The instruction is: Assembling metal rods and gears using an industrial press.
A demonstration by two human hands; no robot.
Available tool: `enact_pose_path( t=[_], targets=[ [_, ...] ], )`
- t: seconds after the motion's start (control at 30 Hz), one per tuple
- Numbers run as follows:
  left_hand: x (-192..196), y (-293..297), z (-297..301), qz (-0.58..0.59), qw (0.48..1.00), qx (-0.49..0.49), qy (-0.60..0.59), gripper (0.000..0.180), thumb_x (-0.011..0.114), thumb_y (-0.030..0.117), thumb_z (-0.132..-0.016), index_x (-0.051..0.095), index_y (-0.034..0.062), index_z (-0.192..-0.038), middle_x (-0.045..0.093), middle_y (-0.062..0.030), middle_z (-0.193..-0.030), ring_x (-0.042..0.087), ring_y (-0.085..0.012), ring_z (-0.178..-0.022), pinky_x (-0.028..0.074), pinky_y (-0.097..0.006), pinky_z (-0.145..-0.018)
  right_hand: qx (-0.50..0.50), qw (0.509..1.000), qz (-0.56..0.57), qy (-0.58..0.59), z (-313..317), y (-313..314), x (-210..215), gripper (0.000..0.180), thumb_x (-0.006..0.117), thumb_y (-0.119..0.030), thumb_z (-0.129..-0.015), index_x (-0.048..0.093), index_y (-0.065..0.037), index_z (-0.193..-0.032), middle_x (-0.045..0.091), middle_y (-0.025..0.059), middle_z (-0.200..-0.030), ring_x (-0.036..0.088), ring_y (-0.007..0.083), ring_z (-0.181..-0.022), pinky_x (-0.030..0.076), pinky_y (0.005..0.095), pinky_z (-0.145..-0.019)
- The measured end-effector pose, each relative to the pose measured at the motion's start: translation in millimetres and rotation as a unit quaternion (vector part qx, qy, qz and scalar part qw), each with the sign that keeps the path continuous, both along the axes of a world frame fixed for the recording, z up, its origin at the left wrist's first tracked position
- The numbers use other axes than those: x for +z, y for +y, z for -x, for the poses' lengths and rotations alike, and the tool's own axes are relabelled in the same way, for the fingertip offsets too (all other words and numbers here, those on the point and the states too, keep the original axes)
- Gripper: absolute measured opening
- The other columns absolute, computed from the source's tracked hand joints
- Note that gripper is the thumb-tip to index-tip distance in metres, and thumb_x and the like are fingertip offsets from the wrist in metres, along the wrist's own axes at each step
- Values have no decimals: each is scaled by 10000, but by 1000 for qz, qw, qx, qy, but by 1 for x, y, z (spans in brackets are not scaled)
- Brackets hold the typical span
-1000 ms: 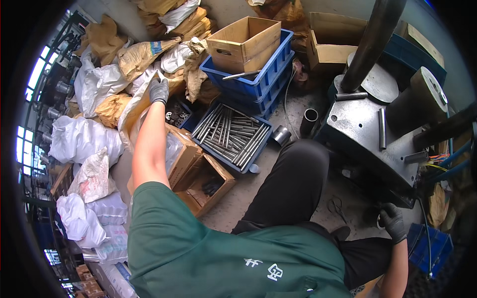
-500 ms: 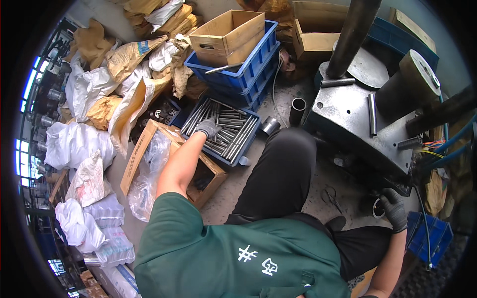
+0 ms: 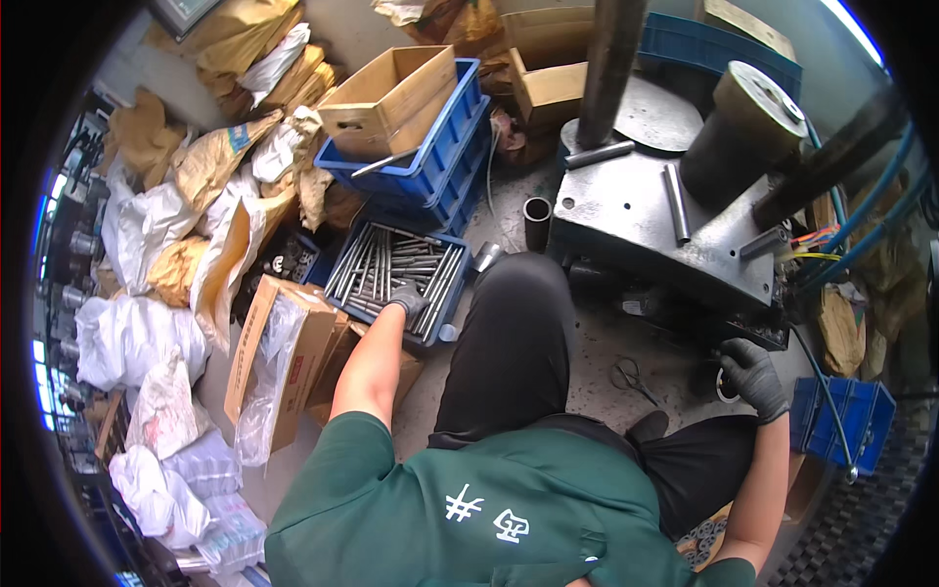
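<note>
My left hand [image 3: 409,297], in a grey glove, reaches into a blue bin [image 3: 424,339] at its near right side. Dark metal rods [image 3: 377,269] fill that bin, lying in different directions. The fingers are down among the rods, too indistinct to show whether one is gripped. On the right, below the machine block, my right hand [image 3: 755,380] wears a dark grey glove. Its fingers curl against a dark metal tube [image 3: 725,385] with a bright ring-shaped end; the hand hides most of the tube.
A steel machine block [image 3: 606,220] carries loose pins and a thick cylinder [image 3: 738,137]. Left of it stand an upright tube [image 3: 537,225] and stacked blue crates [image 3: 460,147]. Scissors [image 3: 634,380] lie on the floor. An open carton [image 3: 293,362] and sacks [image 3: 137,333] crowd the left.
The view has shifted. My left hand has drawn from the middle of the rods toward the bin's near right side. My right hand stays by the tube.
</note>
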State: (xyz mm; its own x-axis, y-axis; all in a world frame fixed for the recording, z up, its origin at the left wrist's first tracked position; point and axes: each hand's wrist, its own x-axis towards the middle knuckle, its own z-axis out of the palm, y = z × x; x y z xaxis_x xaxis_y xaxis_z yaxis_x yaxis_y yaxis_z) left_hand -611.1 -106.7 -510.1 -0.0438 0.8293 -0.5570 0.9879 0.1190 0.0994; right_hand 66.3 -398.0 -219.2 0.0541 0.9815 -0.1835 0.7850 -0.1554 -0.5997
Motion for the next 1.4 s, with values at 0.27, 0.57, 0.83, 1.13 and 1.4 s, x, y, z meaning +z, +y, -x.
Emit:
enact_pose_path(
  t=[0.27, 0.57, 0.83, 1.13, 1.4],
  targets=[
    [8, -15, 53, -24, 998, 7, 65, 505, 649, 312, -908, 665, -11, -1295, 664, -296, -1305, 634, -418, -1251, 490, -471, -1099, 19, 984, -160, 70, 17, 28, 7, 229, 735, -119, -919, 699, -1, -1113, 706, 175, -1050, 699, 313, -989, 549, 390, -902],
    [52, -49, 66, -256, 915, 221, -218, 344, 598, 182, -896, 608, -43, -1155, 710, -237, -934, 706, -356, -781, 576, -457, -722, -121, 888, -441, -53, 6, 80, 78, 253, 735, -94, -869, 713, -28, -1112, 700, 181, -1063, 685, 355, -990, 552, 429, -878],
    [308, -58, -149, -175, 723, 33, -667, 386, 641, 410, -1024, 644, 48, -1157, 638, -10, -793, 599, -79, -621, 484, -206, -548, -225, 811, -485, -236, -9, 126, 35, 333, 720, -113, -836, 748, -83, -1167, 700, 164, -1247, 665, 373, -1100, 528, 471, -985],
    [370, -77, -403, 133, 561, 26, -817, 420, 565, 432, -1067, 659, 42, -1193, 718, -67, -854, 650, -107, -628, 496, -231, -523, -212, 800, -511, -231, -13, 142, 29, 200, 743, -110, -846, 769, -84, -1043, 748, 80, -1142, 669, 338, -1093, 538, 446, -965],
    [293, -115, -450, 209, 638, 35, -740, 344, 624, 325, -1045, 620, 27, -1217, 717, -76, -930, 647, -104, -704, 530, -244, -628, -235, 811, -536, -6, 7, 117, 44, 197, 684, -50, -977, 725, -19, -1167, 745, 145, -1136, 716, 285, -1042, 568, 375, -956]
  ],
)
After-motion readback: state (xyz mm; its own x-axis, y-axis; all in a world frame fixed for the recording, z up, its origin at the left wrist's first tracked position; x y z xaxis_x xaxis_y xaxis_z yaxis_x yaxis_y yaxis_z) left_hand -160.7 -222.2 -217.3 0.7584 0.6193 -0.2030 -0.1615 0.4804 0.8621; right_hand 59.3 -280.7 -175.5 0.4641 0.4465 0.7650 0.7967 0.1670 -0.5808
